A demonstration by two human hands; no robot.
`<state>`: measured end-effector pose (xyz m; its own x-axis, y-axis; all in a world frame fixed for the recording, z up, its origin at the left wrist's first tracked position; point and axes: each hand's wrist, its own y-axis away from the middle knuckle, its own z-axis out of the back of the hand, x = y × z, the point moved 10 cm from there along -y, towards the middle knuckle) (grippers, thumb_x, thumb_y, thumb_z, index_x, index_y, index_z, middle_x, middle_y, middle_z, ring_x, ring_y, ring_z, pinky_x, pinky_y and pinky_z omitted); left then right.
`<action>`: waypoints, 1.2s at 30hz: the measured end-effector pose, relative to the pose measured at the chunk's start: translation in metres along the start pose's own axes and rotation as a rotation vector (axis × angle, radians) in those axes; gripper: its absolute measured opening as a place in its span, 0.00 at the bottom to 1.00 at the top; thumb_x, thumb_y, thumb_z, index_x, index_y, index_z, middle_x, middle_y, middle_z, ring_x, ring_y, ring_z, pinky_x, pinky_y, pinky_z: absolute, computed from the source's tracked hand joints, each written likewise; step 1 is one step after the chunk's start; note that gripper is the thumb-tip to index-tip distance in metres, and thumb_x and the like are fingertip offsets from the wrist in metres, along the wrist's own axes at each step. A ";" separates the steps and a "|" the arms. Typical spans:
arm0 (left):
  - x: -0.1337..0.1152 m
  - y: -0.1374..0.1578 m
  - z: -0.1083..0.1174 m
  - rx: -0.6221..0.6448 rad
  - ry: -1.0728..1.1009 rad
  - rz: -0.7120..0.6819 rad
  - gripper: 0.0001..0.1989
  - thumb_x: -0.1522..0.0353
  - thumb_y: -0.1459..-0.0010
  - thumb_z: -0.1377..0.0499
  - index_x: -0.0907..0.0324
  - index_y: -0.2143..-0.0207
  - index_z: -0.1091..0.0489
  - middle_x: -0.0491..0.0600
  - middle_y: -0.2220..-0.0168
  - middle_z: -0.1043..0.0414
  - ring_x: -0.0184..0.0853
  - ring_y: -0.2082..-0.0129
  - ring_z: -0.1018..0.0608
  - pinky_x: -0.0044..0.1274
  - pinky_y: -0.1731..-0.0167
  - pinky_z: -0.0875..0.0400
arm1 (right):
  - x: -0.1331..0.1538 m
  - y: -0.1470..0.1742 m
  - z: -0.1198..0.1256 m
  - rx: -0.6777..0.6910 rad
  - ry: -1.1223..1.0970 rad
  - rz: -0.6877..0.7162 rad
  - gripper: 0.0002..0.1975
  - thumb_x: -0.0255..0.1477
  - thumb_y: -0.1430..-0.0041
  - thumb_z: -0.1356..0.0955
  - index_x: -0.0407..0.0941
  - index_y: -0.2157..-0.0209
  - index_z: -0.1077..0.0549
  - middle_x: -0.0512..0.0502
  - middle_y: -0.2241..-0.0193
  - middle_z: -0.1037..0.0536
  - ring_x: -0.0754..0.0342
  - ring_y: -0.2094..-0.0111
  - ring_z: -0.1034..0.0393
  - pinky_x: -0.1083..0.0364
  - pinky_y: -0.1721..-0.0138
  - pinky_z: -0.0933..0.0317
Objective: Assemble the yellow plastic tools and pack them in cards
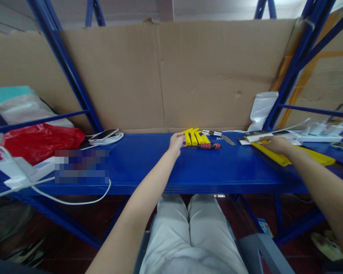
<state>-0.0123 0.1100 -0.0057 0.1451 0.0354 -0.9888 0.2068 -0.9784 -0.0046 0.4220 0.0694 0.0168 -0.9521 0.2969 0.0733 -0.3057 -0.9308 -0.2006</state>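
My left hand (176,143) is at the left end of a row of yellow plastic pieces (193,137). Its thumb and fingers close around the leftmost piece, which has a bar across its top. Right beside the row lies a red-and-black screwdriver-like handle (211,146). Over on the right, my right hand (276,144) reaches across a yellow flat bag or sheet (274,156). Its fingertips curl down at white, card-like pieces (256,138); what they grip, if anything, is hidden.
Behind the yellow row lie black-and-white strips (212,133), a grey flat blade-like piece (228,140) and small metal bits. Power strips stand at right (317,137) and left (45,167), with cables. A red bag (42,139) sits left; cardboard (165,76) backs the blue table (148,167).
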 end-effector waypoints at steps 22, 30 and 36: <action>-0.016 -0.005 -0.011 0.039 -0.426 -0.393 0.13 0.83 0.54 0.39 0.56 0.78 0.29 0.49 0.65 0.23 0.40 0.52 0.23 0.30 0.42 0.33 | 0.128 0.013 0.038 -0.187 0.085 0.230 0.19 0.29 0.38 0.36 0.41 0.49 0.21 0.32 0.50 0.21 0.42 0.48 0.25 0.50 0.51 0.33; -0.011 0.000 -0.022 0.123 -0.603 -0.491 0.16 0.82 0.57 0.36 0.55 0.86 0.33 0.53 0.65 0.24 0.47 0.45 0.27 0.34 0.37 0.38 | 0.182 0.009 0.032 -0.311 -0.240 0.332 0.17 0.29 0.38 0.37 0.44 0.55 0.19 0.38 0.55 0.18 0.45 0.55 0.22 0.51 0.53 0.30; 0.000 -0.005 -0.022 0.145 -0.645 -0.414 0.15 0.85 0.62 0.36 0.56 0.85 0.32 0.54 0.63 0.24 0.51 0.42 0.29 0.38 0.35 0.43 | 0.192 0.017 0.002 -0.223 -0.411 0.488 0.15 0.25 0.41 0.34 0.43 0.56 0.19 0.40 0.55 0.17 0.49 0.58 0.22 0.51 0.52 0.30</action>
<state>0.0080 0.1190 -0.0026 -0.5172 0.3214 -0.7932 -0.0135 -0.9298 -0.3679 0.2343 0.1103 0.0299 -0.9142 -0.2928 0.2800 0.1221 -0.8580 -0.4989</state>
